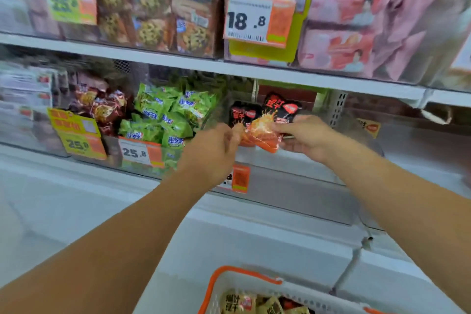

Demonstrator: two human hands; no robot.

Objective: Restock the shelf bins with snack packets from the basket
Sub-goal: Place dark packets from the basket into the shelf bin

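Head view, hands: the left hand (216, 150) and the right hand (303, 135) are both raised over the front edge of a clear shelf bin (293, 181) on the lower shelf.
Left hand fingers: curled, pinching the left end of an orange snack packet (262, 135).
Right hand fingers: curled round the right end of the same orange packet, the thumb also lying on the lower edge of a black packet (283, 107).
Packet position: the orange packet is held between the two hands, above the bin's front wall; a second black packet (242, 113) shows just behind it.
Basket: a white basket (244, 285) with orange handle sits at the bottom edge, below the arms, holding tan snack packets (238, 302).
Neighbouring bin: green packets (165, 115) fill the bin to the left.
Upper shelf: a price tag (257, 18) reading 18.8 hangs beside pink packets (339, 23).
Image quality: motion blur throughout; fine print unreadable.
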